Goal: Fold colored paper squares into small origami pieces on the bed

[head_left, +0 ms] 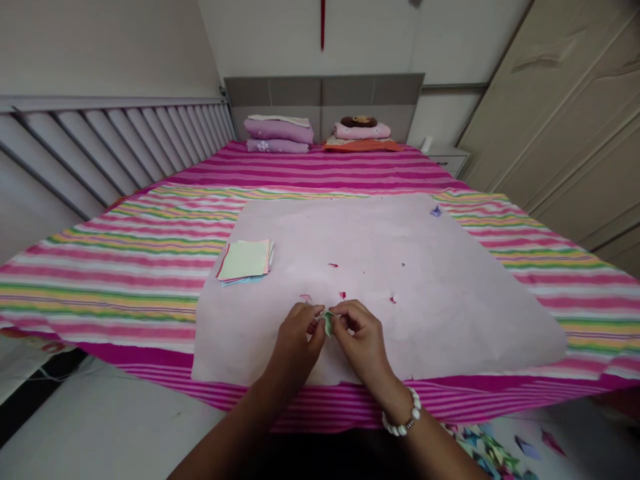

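Observation:
Both my hands meet over a pale pink sheet [430, 293] spread on a striped bed. My left hand [298, 333] and my right hand [358, 333] pinch a small folded piece of green paper [327, 322] between their fingertips. The right wrist wears a white bead bracelet [406, 417]. A stack of coloured paper squares [245, 260], light green on top, lies to the left of my hands. A small purple folded paper [437, 211] sits at the sheet's far right. Tiny red paper scraps [342, 294] dot the sheet near my fingers.
The bed cover [125, 253] has pink, green and yellow stripes. Folded pillows and blankets [278, 135] lie at the headboard. A slatted rail [125, 140] runs along the left, a wardrobe [565, 120] stands right. Several folded paper pieces [487, 450] lie on the floor at lower right.

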Demonstrator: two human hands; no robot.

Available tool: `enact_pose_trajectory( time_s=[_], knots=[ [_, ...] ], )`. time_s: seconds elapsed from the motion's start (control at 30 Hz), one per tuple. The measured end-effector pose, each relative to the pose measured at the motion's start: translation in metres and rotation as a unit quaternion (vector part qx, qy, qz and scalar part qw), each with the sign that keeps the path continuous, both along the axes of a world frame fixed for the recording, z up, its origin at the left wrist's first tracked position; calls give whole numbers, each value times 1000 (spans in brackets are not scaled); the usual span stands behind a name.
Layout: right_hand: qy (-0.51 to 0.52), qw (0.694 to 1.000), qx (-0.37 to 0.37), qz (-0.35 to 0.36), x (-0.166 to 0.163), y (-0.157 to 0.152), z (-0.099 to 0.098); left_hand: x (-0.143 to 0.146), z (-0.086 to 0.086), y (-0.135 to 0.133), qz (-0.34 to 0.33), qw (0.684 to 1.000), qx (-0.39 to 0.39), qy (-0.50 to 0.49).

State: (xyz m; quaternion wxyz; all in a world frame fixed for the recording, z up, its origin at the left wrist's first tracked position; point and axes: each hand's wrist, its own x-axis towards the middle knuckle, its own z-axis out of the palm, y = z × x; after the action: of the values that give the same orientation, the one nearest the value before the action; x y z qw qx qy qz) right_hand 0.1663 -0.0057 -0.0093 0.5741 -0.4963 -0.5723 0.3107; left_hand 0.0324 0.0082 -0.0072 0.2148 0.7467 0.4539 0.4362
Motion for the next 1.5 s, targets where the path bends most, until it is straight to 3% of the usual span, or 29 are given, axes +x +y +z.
enact_pose_trajectory(
  time_s=[0.23,0.43,0.6,0.77,0.97,1.17,1.33,1.5],
  knots=[
    [91,995,-46,6,1,4,-2,-4,-1,1,13,994,-83,-69],
    [189,972,-136,41,5,5,4,-15,-1,4,-99,994,38,2],
    [234,957,-155,73,8,6,3,-17,-4,4,-61,994,83,27],
    [226,951,-167,128,8,3,3,-15,4,3,-15,995,-30,-90],
    [200,946,-201,158,5,1,7,-14,14,0,-40,967,-171,-183],
    [202,943,-203,170,2,0,6,-11,13,2,-20,941,-225,-251],
    [179,940,-205,203,4,-3,8,-12,16,4,-72,899,-292,-320],
    [155,943,-200,217,5,-3,7,-14,22,3,-82,898,-318,-292]
  ],
)
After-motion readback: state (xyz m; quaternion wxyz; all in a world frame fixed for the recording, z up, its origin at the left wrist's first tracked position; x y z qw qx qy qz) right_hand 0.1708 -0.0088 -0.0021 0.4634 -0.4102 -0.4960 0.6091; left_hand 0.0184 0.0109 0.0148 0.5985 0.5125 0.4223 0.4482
